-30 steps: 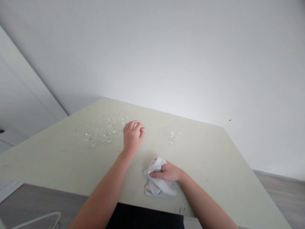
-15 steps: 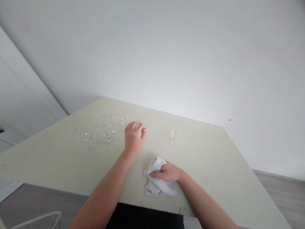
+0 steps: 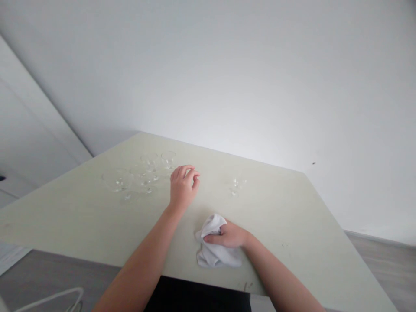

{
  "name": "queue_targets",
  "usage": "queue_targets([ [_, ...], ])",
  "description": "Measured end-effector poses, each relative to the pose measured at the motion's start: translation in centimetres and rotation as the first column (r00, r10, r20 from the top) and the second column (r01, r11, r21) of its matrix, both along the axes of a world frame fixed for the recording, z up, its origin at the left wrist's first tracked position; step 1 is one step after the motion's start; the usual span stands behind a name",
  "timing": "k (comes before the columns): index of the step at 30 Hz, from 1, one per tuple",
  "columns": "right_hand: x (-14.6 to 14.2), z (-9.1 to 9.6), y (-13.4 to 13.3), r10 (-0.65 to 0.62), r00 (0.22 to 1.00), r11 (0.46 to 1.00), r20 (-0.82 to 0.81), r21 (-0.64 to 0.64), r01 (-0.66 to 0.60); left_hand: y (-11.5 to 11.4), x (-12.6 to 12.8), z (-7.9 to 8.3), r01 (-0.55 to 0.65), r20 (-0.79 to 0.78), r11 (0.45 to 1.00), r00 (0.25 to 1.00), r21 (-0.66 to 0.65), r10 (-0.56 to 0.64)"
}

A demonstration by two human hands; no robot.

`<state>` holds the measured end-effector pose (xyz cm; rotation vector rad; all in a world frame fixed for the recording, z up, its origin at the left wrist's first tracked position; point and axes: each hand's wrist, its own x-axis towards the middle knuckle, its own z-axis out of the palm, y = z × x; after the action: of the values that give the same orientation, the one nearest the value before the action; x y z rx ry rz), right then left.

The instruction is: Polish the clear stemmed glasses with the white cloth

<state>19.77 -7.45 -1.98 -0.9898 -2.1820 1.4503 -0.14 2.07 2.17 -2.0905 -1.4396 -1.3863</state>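
Note:
My right hand point(image 3: 227, 235) is closed on a white cloth point(image 3: 222, 256), which lies bunched on the table near its front edge. The thumb presses over the folds, and the other fingers are hidden in the cloth. Farther out, my left hand point(image 3: 183, 185) hovers over or rests on the table with loosely curled, parted fingers; I see nothing in it. Just left of it stand several clear stemmed glasses in a group, among them a glass point(image 3: 168, 159) at the back and a wide glass point(image 3: 117, 181) at the left. Another small clear glass point(image 3: 235, 184) stands apart, right of my left hand.
The pale green table point(image 3: 276, 208) runs back to a white wall point(image 3: 227, 78). A white panel point(image 3: 32, 112) rises at the left. A white curved tube or cable point(image 3: 61, 294) shows at the lower left, below the table edge. Grey floor point(image 3: 386, 260) is visible at the right.

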Motion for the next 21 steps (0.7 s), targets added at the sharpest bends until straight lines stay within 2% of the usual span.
queue_targets([
  [21,-0.07,0.23,-0.21,-0.002,1.000,1.000,-0.002,0.027,0.002,-0.10,0.22,-0.05,0.025,-0.004,1.000,1.000,-0.009,-0.025],
])
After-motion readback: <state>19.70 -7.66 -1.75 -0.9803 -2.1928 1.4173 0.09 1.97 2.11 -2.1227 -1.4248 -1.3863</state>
